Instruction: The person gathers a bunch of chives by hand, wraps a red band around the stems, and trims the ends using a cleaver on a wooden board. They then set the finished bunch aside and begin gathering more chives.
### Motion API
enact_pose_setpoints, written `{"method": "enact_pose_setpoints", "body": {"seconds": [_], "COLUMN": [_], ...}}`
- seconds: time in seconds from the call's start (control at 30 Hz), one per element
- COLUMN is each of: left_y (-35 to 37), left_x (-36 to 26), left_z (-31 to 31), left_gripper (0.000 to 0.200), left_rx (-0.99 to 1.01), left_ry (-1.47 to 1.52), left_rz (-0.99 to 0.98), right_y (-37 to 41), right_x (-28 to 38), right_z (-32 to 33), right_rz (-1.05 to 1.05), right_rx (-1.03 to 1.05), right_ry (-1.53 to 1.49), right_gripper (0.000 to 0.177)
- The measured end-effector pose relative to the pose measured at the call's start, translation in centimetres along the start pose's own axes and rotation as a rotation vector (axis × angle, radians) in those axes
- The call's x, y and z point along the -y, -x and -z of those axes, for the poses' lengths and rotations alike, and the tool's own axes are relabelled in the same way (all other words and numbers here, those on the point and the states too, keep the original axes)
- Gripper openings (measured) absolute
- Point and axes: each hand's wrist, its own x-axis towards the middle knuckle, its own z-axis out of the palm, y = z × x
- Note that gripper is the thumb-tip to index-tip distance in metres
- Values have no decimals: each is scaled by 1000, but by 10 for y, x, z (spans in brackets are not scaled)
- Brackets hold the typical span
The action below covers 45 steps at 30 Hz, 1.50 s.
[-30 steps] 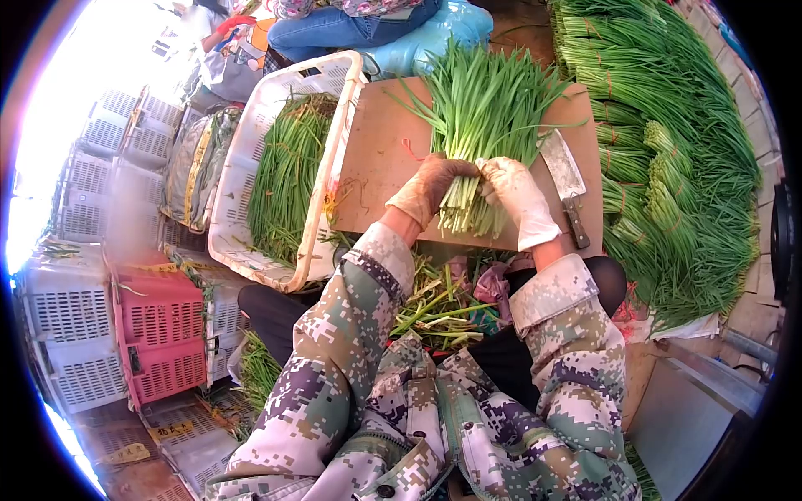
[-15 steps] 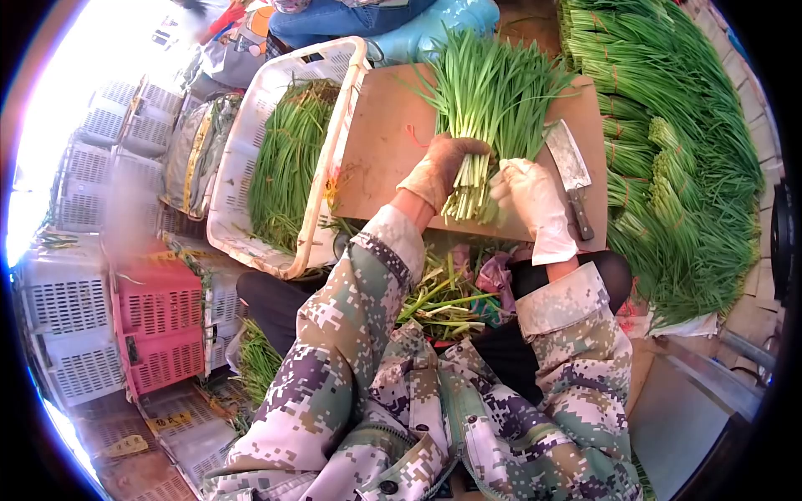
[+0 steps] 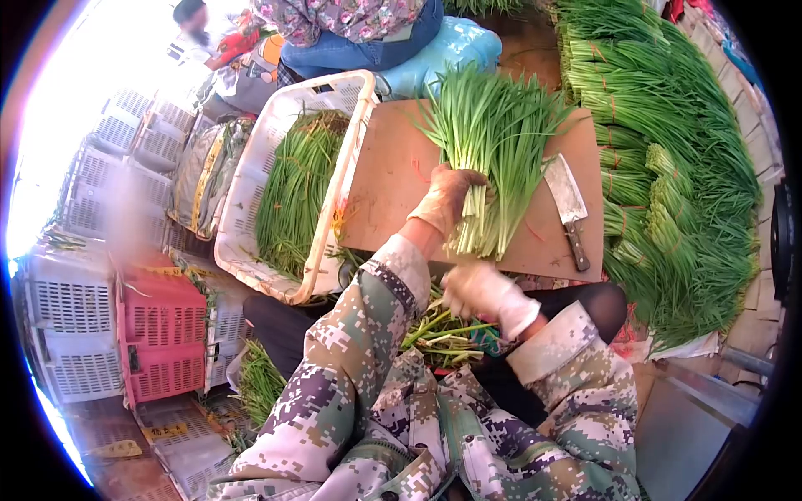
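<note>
My left hand (image 3: pixel 447 199), in a soiled glove, is closed round the left side of a bunch of garlic chives (image 3: pixel 497 125). The pale stem ends point toward me over a brown board (image 3: pixel 384 171), and the green leaves fan out away from me. My right hand (image 3: pixel 480 292), in a pale glove, is apart from the bunch, below the board's near edge. Motion smears its fingers, so I cannot see whether they hold anything. Beneath it lies a heap of loose stalks and trimmings (image 3: pixel 439 334). A cleaver (image 3: pixel 566 200) with a wooden handle rests on the board's right side.
A white plastic basket (image 3: pixel 242 209) of chives (image 3: pixel 301 188) stands left of the board. Tied chive bunches (image 3: pixel 660 167) are piled at the right. Stacked white crates (image 3: pixel 71 309) and a pink crate (image 3: pixel 163 334) stand far left. A seated person (image 3: pixel 359 42) is beyond the board.
My right hand has moved from the stem ends down toward my lap, over the trimmings. The left hand keeps its hold on the bunch. The view has tilted up a little.
</note>
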Motion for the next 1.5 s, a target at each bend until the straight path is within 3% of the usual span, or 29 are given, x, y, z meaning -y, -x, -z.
{"method": "enact_pose_setpoints", "body": {"seconds": [0.07, 0.1, 0.13, 0.2, 0.3, 0.33, 0.4, 0.43, 0.47, 0.53, 0.6, 0.63, 0.7, 0.73, 0.9, 1.07, 1.17, 1.33, 1.4, 1.5], "left_y": [2, 3, 6, 21, 18, 19, 8, 11, 12, 5, 13, 19, 24, 25, 38, 32, 17, 0, -6, -6], "left_x": [-8, -12, -18, -28, -37, -38, -12, -9, -11, 19, 20, 13, 11, 10, -6, -4, 13, 27, 24, 12], "left_z": [-2, -2, -7, -13, -20, -25, -12, -14, -10, 6, 5, -1, -7, -10, -14, -11, -10, -3, 4, 4], "left_gripper": [15, 18, 18, 22, 36, 41, 40, 40, 45, 52, 53, 55, 53, 51, 65, 70, 68, 57, 51, 51], "left_rx": [14, 20, 26, 42, 120, 125, 18, -88, -43, -164, -159, -152, -160, -170, -101, -63, -80, -128, -117, -46], "left_ry": [-85, -174, -180, -214, -307, -336, -492, -649, -622, -1099, -1194, -1292, -1338, -1384, -1721, -1770, -1778, -1810, -1689, -1642], "left_rz": [-23, -31, -35, -173, -179, -180, -209, -242, -113, -189, -172, -164, -173, -183, -204, -299, -378, -469, -552, -487], "right_y": [14, 15, -8, 14, 15, 19, 18, 17, 15, 13, 5, 3, -5, -16, -37, -39, -52, -65, -71, -49], "right_x": [15, 10, -45, -21, -26, -34, -37, -39, -45, -37, -38, -36, -37, -44, -51, -42, -52, -52, -61, -44], "right_z": [-14, -8, -4, 15, 44, 54, 55, 60, 64, 81, 85, 89, 91, 88, 95, 101, 106, 114, 118, 139], "right_rz": [-54, 103, 346, 52, -122, -3, -26, -28, -57, -189, -223, -215, -223, -180, -331, -281, -25, 13, 152, -71], "right_rx": [0, -53, -274, -409, -823, -962, -1084, -1091, -1076, -1033, -1034, -1044, -1055, -1206, -1067, -1032, -1097, -1116, -1175, -1031], "right_ry": [-97, -2, 98, -368, -37, 332, 352, 351, 67, -373, -470, -469, -132, 123, 104, 79, 236, 259, 297, 101], "right_gripper": [28, 26, 25, 26, 25, 26, 24, 24, 22, 18, 26, 26, 37, 47, 56, 55, 55, 52, 52, 43]}}
